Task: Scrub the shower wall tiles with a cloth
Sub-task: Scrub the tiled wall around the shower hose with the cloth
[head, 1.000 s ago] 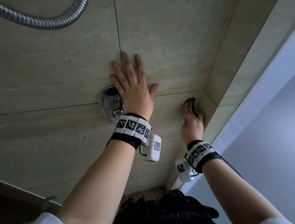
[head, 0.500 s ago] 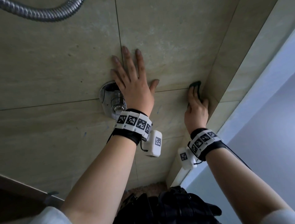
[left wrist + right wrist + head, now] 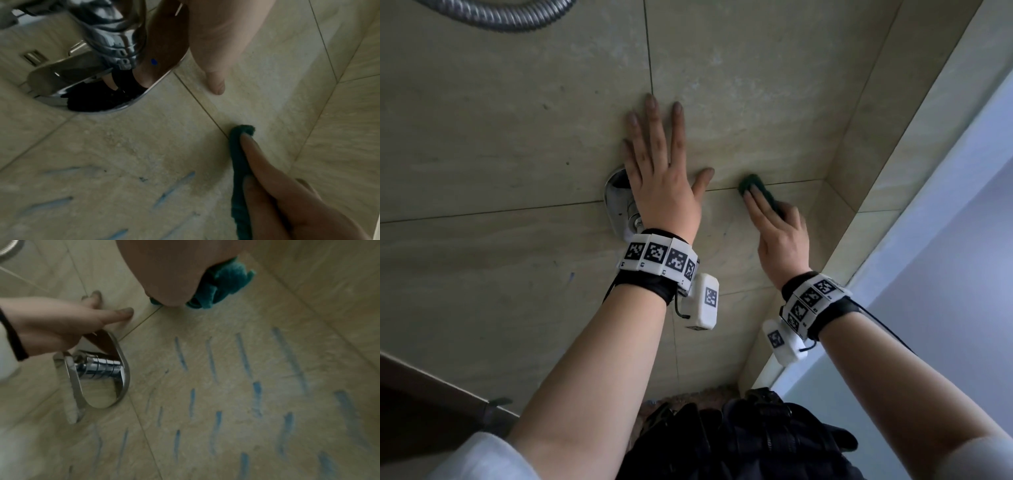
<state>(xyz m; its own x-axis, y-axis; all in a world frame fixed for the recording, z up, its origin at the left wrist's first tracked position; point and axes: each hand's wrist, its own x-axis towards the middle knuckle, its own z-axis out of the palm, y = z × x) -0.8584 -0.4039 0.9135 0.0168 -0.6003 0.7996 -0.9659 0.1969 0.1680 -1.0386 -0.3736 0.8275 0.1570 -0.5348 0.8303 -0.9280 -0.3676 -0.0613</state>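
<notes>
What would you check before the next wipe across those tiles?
1. Teal cloth under the right hand, against the tile: ok.
2. Left hand flat on the wall, bracing: ok.
3. Left thumb clear of the cloth: ok, though close.
4. Chrome valve handle away from the cloth: ok.
5. Blue streaks on the lower tile gone: not ok.
6. Cloth damp: cannot tell.

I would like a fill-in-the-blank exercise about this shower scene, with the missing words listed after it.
1. The right hand presses a ____ coloured cloth on the wall tiles.
2. The left hand lies ____ on the tiles, fingers straight.
3. The streaks below the cloth are ____.
4. The metal fitting is beside the ____ hand.

Missing words: green; flat; blue; left
</notes>
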